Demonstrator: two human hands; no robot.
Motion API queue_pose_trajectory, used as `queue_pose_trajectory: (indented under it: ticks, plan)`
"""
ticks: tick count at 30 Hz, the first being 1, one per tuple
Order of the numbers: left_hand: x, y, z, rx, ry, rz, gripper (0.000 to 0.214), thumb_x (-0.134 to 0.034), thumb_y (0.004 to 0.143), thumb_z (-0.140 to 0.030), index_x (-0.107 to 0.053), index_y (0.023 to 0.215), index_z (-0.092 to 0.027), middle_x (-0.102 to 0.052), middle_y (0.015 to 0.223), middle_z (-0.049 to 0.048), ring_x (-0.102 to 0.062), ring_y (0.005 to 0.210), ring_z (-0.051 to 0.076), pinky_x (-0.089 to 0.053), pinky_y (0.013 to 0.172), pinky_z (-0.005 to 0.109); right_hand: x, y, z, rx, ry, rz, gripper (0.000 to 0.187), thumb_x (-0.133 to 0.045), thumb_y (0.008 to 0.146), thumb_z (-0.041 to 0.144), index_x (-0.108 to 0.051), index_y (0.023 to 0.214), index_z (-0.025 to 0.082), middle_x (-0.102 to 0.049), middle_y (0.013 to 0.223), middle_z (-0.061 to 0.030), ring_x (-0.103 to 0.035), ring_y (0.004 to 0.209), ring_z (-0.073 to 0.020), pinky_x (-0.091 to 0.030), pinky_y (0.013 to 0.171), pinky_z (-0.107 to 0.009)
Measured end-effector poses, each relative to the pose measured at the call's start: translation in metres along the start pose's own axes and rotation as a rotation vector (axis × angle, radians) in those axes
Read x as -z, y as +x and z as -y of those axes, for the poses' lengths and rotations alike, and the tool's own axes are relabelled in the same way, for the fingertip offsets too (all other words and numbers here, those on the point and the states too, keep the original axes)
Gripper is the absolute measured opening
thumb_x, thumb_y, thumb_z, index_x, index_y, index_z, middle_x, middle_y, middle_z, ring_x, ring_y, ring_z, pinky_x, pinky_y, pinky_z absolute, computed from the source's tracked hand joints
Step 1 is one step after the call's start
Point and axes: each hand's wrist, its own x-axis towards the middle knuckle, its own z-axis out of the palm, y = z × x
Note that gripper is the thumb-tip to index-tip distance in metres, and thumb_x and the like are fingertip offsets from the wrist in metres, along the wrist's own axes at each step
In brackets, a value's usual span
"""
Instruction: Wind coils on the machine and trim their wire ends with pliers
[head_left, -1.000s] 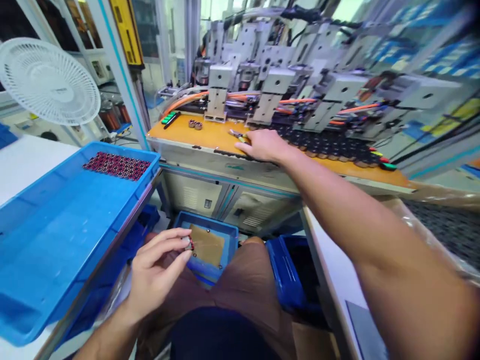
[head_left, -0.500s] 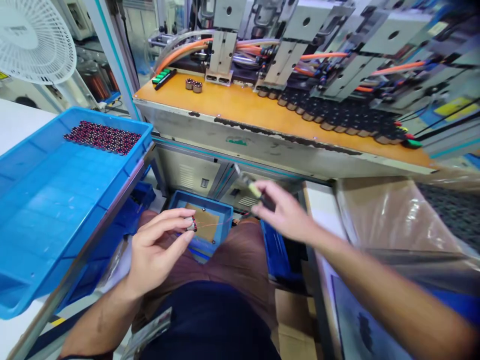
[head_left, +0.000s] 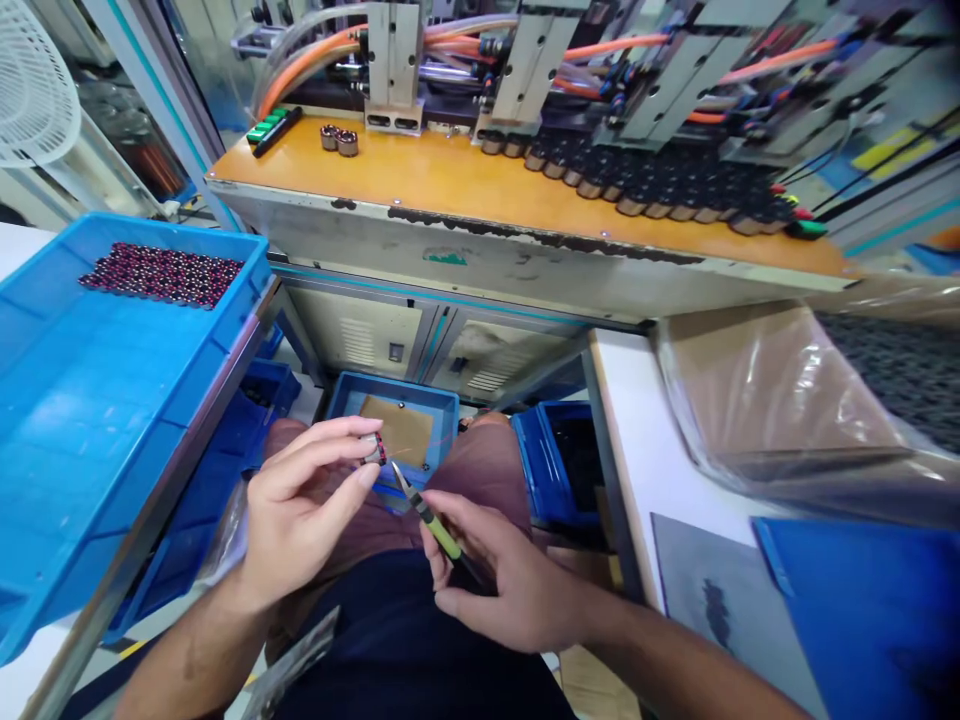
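Observation:
Between the thumb and fingers of my left hand (head_left: 304, 510) is a small round motor stator (head_left: 373, 449), dark and red at its right face. Thin copper-coloured wire (head_left: 401, 452) trails from that face to the right. My right hand (head_left: 499, 570) is closed around a pair of pliers or cutters (head_left: 439, 530) with yellow-green and black handles. The tool's pointed tip is just right of the stator, close to the wire; whether it touches the wire I cannot tell. Both hands are above my lap.
At left stands a large blue tray (head_left: 247, 262) with rows of stators (head_left: 161, 274). A smaller blue bin (head_left: 442, 400) sits low ahead. Beyond, an orange machine bench (head_left: 427, 180) bears many dark stators (head_left: 645, 180). A plastic-lined box (head_left: 742, 400) is at right.
My right hand has come down and left, bringing the tool's tip from well away to beside the stator. My left hand still holds the stator. The view has shifted a little.

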Motion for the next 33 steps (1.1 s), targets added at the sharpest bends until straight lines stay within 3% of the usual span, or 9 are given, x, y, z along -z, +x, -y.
queue_pose_trajectory:
  ticks: [5, 10, 15, 21, 33]
  plan:
    - [0.0, 0.0, -0.001, -0.012, 0.014, -0.006, 0.032, -0.071, 0.078, -0.002, -0.074, 0.102, -0.024, -0.072, 0.114, 0.006, -0.069, 0.106, 0.022, -0.059, 0.09, 0.037, 0.003, 0.0, 0.001, 0.141, -0.162, -0.007, 0.081, -0.054, 0.076, 0.004, -0.029, 0.149, 0.027, -0.06, 0.118, -0.0099, -0.06, 0.106, -0.021, -0.048, 0.098, -0.045]
    - [0.0, 0.0, -0.002, -0.028, 0.023, 0.0, 0.033, -0.071, 0.077, -0.001, -0.074, 0.102, -0.023, -0.072, 0.114, 0.006, -0.068, 0.105, 0.021, -0.059, 0.09, 0.035, 0.002, -0.001, -0.003, 0.108, -0.211, -0.043, 0.086, -0.054, 0.073, 0.004, -0.029, 0.152, 0.027, -0.06, 0.127, -0.0113, -0.052, 0.124, -0.0275, -0.044, 0.105, -0.05]
    - [0.001, -0.001, -0.002, -0.04, 0.033, 0.009, 0.033, -0.071, 0.077, 0.0, -0.073, 0.101, -0.023, -0.072, 0.114, 0.0054, -0.068, 0.107, 0.019, -0.058, 0.092, 0.033, 0.002, 0.006, -0.001, 0.135, -0.121, -0.053, 0.085, -0.055, 0.071, 0.004, -0.033, 0.15, 0.027, -0.06, 0.119, -0.0096, -0.059, 0.111, -0.024, -0.047, 0.101, -0.046]
    - [0.002, -0.001, -0.003, -0.049, 0.053, 0.006, 0.031, -0.071, 0.077, 0.0, -0.073, 0.1, -0.022, -0.074, 0.112, 0.0055, -0.069, 0.104, 0.018, -0.057, 0.093, 0.032, -0.001, 0.013, 0.002, 0.182, -0.025, -0.053, 0.084, -0.052, 0.07, 0.002, -0.035, 0.148, 0.028, -0.057, 0.106, -0.0064, -0.059, 0.088, -0.0161, -0.055, 0.083, -0.037]
    - [0.001, 0.0, -0.001, -0.053, 0.073, 0.005, 0.028, -0.072, 0.078, -0.003, -0.074, 0.098, -0.022, -0.075, 0.111, 0.0059, -0.07, 0.102, 0.02, -0.058, 0.091, 0.035, -0.003, 0.013, -0.001, 0.189, -0.019, -0.072, 0.079, -0.054, 0.075, 0.001, -0.037, 0.147, 0.029, -0.056, 0.096, -0.0041, -0.055, 0.071, -0.0105, -0.051, 0.064, -0.026]
